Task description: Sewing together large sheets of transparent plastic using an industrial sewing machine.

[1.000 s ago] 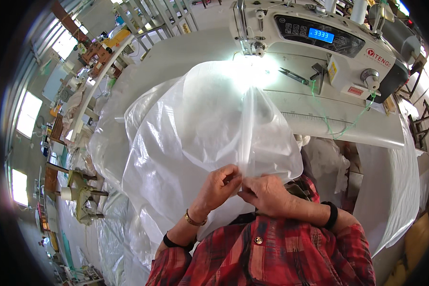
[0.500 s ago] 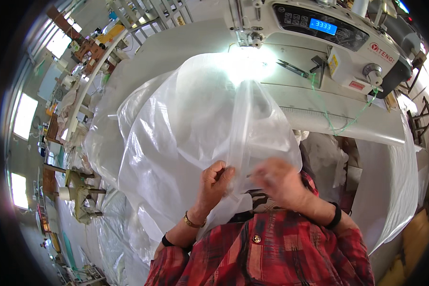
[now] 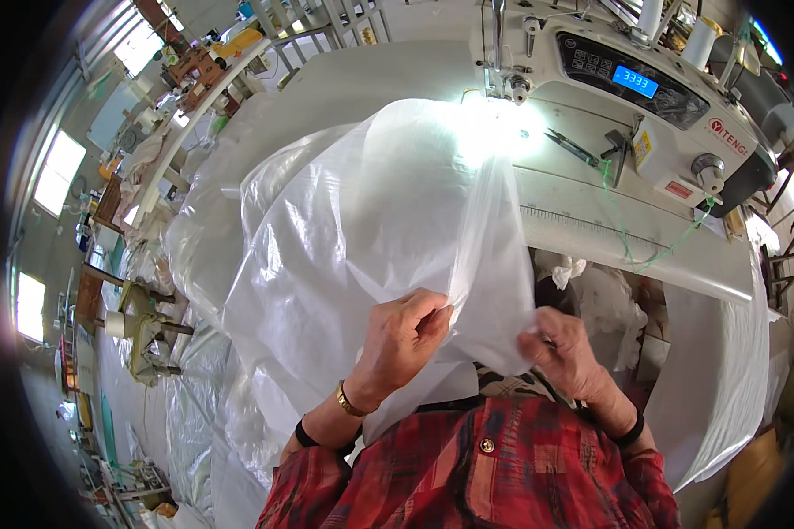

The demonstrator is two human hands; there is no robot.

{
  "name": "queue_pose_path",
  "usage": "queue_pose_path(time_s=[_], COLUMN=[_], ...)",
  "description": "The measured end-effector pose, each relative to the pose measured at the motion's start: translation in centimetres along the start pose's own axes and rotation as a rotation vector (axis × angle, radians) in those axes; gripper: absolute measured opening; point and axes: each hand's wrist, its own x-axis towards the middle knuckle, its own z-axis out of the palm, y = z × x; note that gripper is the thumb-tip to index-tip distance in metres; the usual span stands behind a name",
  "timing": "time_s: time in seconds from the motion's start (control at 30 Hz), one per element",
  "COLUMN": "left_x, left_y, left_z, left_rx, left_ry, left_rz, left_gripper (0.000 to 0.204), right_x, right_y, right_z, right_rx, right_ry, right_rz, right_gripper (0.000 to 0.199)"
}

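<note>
Left hand: our left hand [image 3: 406, 339] was pinched shut on the near edge of the large translucent white plastic sheet [image 3: 362, 256], fingers curled over a vertical fold just left of the middle.
Right hand: our right hand [image 3: 566, 351] was closed on the same edge further right, thumb and fingers clamped through the film.
Change: a second earlier the two hands had met at one spot on the hem; by this moment they stood apart, with a flap of film stretched between them.
Meaning: we judged that the edge was being spread and squared, not gathered.
Plastic sheet: it hung close before our chest and ran up and away over the pale grey bench [image 3: 609, 238] to the needle area, where glare washed it out.
Sewing machine: the white industrial sewing machine with a blue lit display [image 3: 644, 84] stood at the far side of the bench, well apart from both hands.
Small tool: dark thread snips [image 3: 573, 148] lay on the machine bed, untouched.
Surroundings: more loose plastic film [image 3: 194, 388] was heaped to our left.
</note>
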Motion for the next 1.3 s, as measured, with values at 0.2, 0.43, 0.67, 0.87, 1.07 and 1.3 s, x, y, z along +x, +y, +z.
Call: queue_pose_path(time_s=[0.2,0.43,0.67,0.87,1.07,1.3], left_x=[0.2,-0.7,-0.1,4.2,10.8,6.3], left_y=[0.4,-1.0,-2.0,-0.4,6.8,4.0], left_z=[0.4,0.3,-1.4,-8.3,-10.5,-7.7], left_rx=[0.125,-0.28,-0.335,-0.087,0.244,0.688], left_ry=[-0.069,-0.151,-0.068,0.015,-0.196,-0.718], left_rz=[0.129,-0.196,-0.273,-0.125,0.109,0.494], left_gripper=[0.012,0.006,0.012,0.007,0.007,0.01], right_x=[3.4,3.2,4.6,8.8,22.0,14.6], right_y=[-2.5,-3.1,-2.4,2.8,0.1,5.1], right_z=[2.1,4.9,5.6,8.4,13.5,13.0], right_rx=[-0.095,-0.087,-0.158,0.304,0.626,0.342], right_ry=[-0.202,-0.255,-0.2,0.454,-0.27,-0.217], right_rz=[-0.211,-0.258,-0.49,0.162,-0.271,-0.217], right_gripper=[0.016,0.019,0.024,0.042,0.032,0.027])
